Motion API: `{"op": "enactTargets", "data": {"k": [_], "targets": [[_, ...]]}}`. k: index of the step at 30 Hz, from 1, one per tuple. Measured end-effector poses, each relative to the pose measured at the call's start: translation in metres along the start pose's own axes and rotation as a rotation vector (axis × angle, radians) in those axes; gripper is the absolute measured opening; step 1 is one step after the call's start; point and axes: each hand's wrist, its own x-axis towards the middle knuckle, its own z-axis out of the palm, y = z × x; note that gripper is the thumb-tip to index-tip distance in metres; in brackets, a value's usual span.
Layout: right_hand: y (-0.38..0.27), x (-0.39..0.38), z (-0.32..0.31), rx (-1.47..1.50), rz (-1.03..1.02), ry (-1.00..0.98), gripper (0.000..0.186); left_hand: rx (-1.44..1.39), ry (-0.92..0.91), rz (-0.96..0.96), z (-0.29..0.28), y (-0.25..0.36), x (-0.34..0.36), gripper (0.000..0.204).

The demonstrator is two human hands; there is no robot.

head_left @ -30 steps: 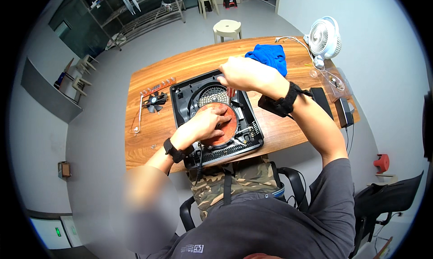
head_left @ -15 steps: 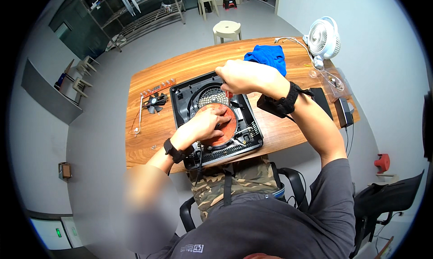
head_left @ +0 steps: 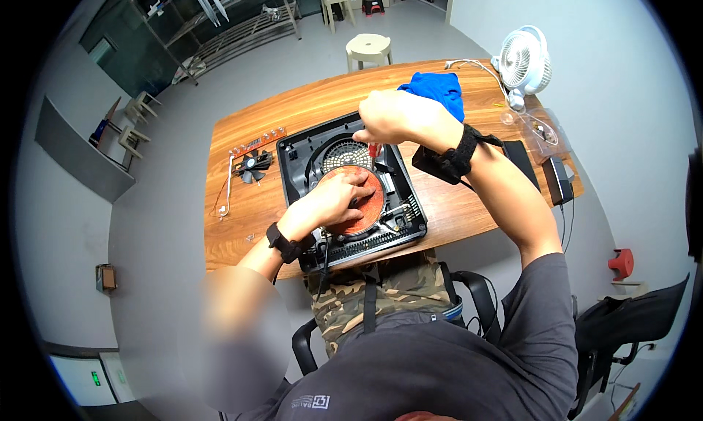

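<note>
An opened black appliance housing [head_left: 293, 168] lies on the wooden table [head_left: 242, 120], holding a round perforated grille [head_left: 344, 150] and an orange-red disc [head_left: 372, 212] that looks like a coil. My left hand [head_left: 335, 200] rests on the disc with its fingers spread. Above the housing's far right part, my right hand [head_left: 395, 117] is closed on a red-handled tool [head_left: 373, 150], apparently a screwdriver, pointing down beside the grille; its tip is too small to make out. Left of the housing are a loose black fan [head_left: 252, 173] and an orange circuit strip [head_left: 260, 139] with wires.
A blue cloth [head_left: 432, 87] and white desk fan [head_left: 520, 62] sit at the back right, with cables nearby. A clear plastic bag [head_left: 549, 139], black flat object [head_left: 521, 161] and dark block [head_left: 558, 183] lie rightward. A stool [head_left: 368, 49] stands beyond the table.
My right hand has shifted slightly back and forth over the same spot, now a little up and rightward of half a second ago. My left hand stays on the disc.
</note>
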Motion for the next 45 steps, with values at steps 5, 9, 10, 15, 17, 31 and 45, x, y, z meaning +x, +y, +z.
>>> {"op": "enactTargets", "data": {"k": [5,9,10,15,17,31,45], "targets": [[0.01,-0.005,0.007,0.079,-0.116,0.023,0.033,-0.007,0.011,0.01,-0.001,0.003,0.001,0.062],[0.006,0.004,0.01,0.094,-0.113,-0.016,0.031,0.002,0.015,0.001,0.003,0.0,0.0,0.061],[0.004,0.006,0.009,0.091,-0.111,-0.027,0.032,0.001,0.018,0.0,0.004,-0.001,-0.001,0.061],[-0.006,0.008,0.006,0.059,-0.037,-0.025,0.034,-0.021,0.029,0.005,0.002,0.002,-0.001,0.062],[-0.004,0.011,0.01,0.064,-0.037,-0.013,0.035,-0.014,0.039,0.01,0.001,0.003,-0.002,0.062],[0.009,-0.008,-0.002,0.046,-0.052,0.074,0.035,-0.166,0.089,0.067,-0.017,-0.001,0.004,0.054],[-0.008,-0.027,0.033,0.149,-0.097,0.413,0.035,-0.67,0.485,-0.251,-0.038,0.003,-0.01,0.042]]}}
